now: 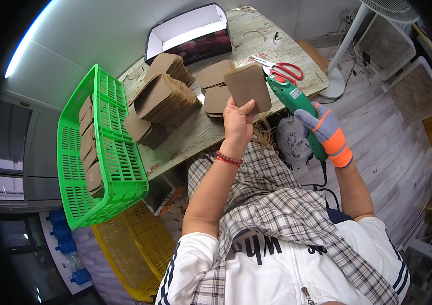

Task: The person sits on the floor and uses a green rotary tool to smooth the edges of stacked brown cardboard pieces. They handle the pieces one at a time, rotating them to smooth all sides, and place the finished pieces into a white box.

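My left hand [240, 118], bare with a red bead bracelet, pinches a flat brown rounded-corner pad [250, 87] near its lower edge, thumb on top. It is held up over the table's front edge. My right hand [325, 133], in a grey and orange glove, is wrapped round a green corded hand power tool [291, 95] with a red button. The tool's head is close beside the pad's right edge; I cannot tell whether they touch. Behind the tool, red-handled scissors [268, 64] lie on the table. Left of the held pad sit shorter stacks of similar pads [217, 100].
Taller pad stacks [157, 97] stand on the worn table [175, 154], with an open dark-sided box [198, 50] behind them. A green crate [120, 147] holding more pads is at the left, above a yellow crate [124, 249]. A white fan stand [334, 84] rises at the right.
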Tool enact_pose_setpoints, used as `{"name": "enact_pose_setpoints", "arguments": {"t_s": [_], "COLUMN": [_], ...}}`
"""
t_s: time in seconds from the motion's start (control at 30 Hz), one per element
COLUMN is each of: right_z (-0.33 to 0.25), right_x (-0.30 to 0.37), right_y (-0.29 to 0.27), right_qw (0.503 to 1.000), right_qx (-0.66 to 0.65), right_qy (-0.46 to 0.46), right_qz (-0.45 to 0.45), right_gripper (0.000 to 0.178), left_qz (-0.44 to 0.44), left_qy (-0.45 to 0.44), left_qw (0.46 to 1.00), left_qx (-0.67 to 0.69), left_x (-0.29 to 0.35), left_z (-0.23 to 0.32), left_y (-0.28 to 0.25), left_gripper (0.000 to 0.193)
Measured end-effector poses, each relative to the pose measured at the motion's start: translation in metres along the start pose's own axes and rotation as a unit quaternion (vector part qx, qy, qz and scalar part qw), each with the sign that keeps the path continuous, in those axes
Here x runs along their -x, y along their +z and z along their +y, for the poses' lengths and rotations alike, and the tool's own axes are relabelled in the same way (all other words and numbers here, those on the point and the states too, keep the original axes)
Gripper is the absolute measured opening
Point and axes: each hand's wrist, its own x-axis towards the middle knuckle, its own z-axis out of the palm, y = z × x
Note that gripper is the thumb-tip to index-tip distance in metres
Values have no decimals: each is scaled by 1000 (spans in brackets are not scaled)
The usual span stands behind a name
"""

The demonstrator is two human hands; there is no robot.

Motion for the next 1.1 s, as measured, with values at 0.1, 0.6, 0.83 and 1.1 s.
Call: {"name": "enact_pose_setpoints", "arguments": {"t_s": [0.1,0.6,0.83,1.1], "right_z": [1,-15,-14,-14], "right_x": [-1,21,18,16], "right_y": [-5,-40,-29,-30], "right_qw": [1000,991,993,992], "right_qx": [8,60,61,58], "right_qy": [-12,38,33,35], "right_qz": [-8,-113,-100,-110], "right_gripper": [28,30,33,35], "left_qz": [-6,-148,-156,-160], "left_qy": [-12,-126,-192,-97], "left_qw": [1000,926,897,844], "left_qx": [-24,-325,-366,-503], "left_x": [5,-4,4,2], "left_z": [1,71,69,82], "left_y": [-2,-29,-19,-14], "left_gripper": [34,40,38,32]}}
